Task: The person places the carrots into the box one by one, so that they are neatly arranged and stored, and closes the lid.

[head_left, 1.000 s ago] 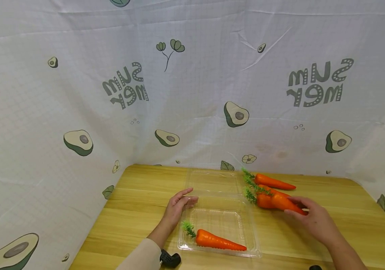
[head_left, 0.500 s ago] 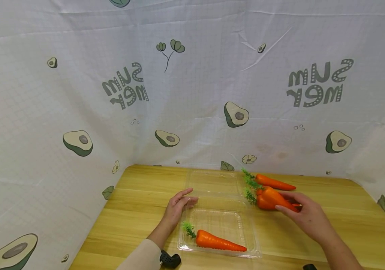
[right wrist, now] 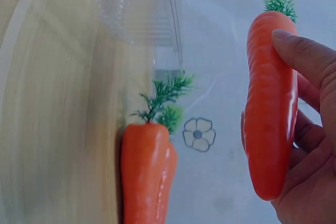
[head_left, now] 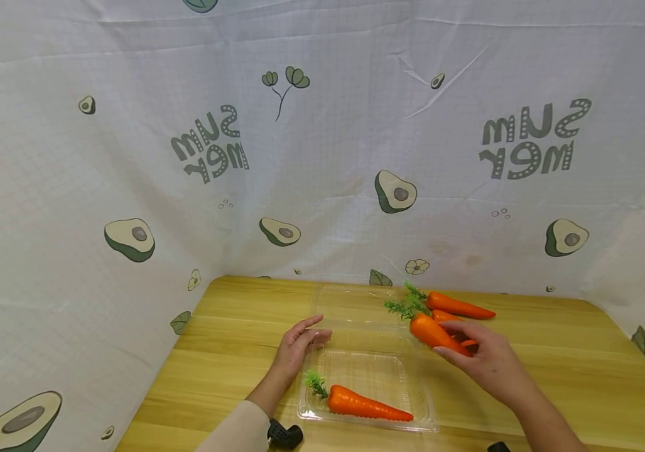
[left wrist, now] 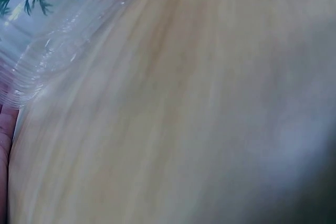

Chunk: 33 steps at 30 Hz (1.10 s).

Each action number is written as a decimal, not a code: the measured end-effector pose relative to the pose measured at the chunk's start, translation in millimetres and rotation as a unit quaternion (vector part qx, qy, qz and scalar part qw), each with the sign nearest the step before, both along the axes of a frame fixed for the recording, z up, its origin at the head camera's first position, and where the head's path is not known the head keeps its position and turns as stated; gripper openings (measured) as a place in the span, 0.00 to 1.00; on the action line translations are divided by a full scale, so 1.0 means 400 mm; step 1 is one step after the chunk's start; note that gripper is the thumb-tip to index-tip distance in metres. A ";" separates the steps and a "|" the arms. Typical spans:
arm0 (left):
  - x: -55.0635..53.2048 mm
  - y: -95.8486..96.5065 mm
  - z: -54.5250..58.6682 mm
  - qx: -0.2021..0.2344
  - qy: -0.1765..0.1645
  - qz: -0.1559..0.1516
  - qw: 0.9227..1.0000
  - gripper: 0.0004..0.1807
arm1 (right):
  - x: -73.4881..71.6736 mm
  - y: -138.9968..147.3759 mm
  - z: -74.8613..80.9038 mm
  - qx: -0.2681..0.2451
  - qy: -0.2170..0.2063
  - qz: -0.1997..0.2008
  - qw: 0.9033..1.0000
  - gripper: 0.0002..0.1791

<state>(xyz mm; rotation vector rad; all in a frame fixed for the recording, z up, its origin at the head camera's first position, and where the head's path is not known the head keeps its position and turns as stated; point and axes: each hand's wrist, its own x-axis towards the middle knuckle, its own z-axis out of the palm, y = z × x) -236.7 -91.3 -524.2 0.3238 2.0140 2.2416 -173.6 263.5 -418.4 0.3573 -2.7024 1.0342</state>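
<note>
In the head view, my right hand [head_left: 492, 361] holds an orange carrot [head_left: 434, 333] with a feathery green top, raised off the table. The right wrist view shows the thumb pressed on this carrot [right wrist: 268, 103] and fingers behind it. My left hand [head_left: 292, 353] touches the left edge of a clear plastic clamshell box [head_left: 367, 367], its fingers extended. Another carrot [head_left: 363, 402] lies in the box's near part, its green top to the left. In the left wrist view, only a strip of finger shows beside the box's corner [left wrist: 37, 72].
Behind the held carrot, a carrot [head_left: 460, 306] lies on the wooden table [head_left: 571, 370], with a partly hidden carrot [head_left: 445, 316] beside it. The box's lid [head_left: 358, 304] lies open toward a printed cloth [head_left: 322, 157]. A black device [head_left: 285, 434] sits by the left wrist.
My right hand has gripped a carrot from the group, lifted it and carried it left toward the box. My left hand and the carrot in the box have stayed in place.
</note>
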 end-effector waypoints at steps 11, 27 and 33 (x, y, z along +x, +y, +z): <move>-0.001 0.002 -0.003 -0.001 0.001 -0.003 1.000 0.23 | 0.007 -0.048 -0.002 0.002 -0.029 -0.003 1.000 0.25; -0.001 -0.002 0.004 -0.002 0.004 -0.007 1.000 0.24 | 0.003 -0.120 -0.017 -0.015 -0.031 0.055 0.998 0.23; 0.001 0.000 0.005 -0.003 0.001 -0.001 1.000 0.24 | 0.002 -0.153 -0.035 -0.018 -0.027 0.086 0.996 0.21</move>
